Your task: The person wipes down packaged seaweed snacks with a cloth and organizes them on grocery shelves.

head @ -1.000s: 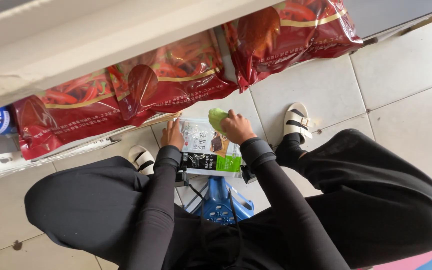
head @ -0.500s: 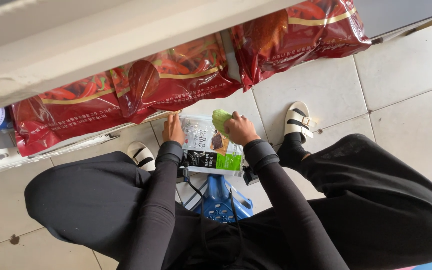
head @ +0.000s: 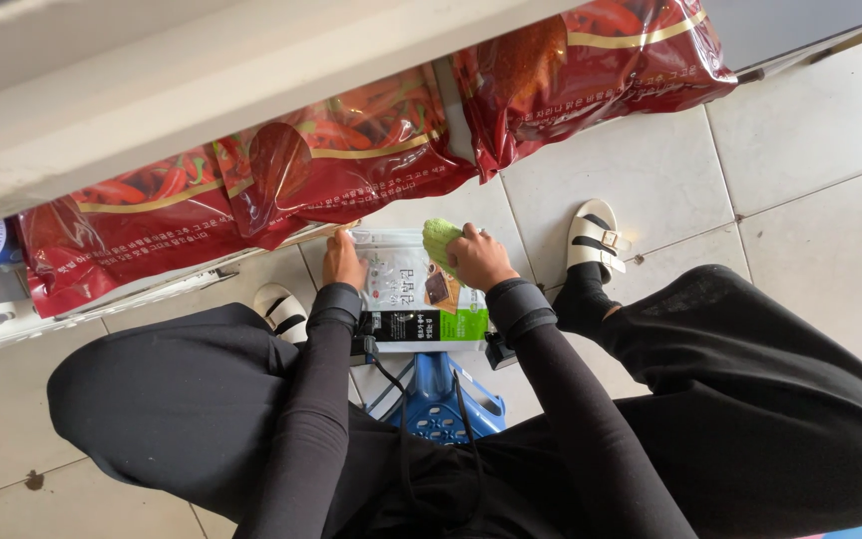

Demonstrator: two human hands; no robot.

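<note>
We squat over a blue stool [head: 441,394] on the tiled floor [head: 810,130], a flat packet [head: 406,289] held out between our knees. Our left hand [head: 342,262] grips its left edge, fingers closed on it. Our right hand [head: 478,260] presses a green cloth [head: 440,240] onto the packet's top corner, closed around it. The wiping seems only partly done, though we cannot tell which areas are clean. Red bags [head: 351,160] lie on the shelf [head: 132,289] ahead
</note>
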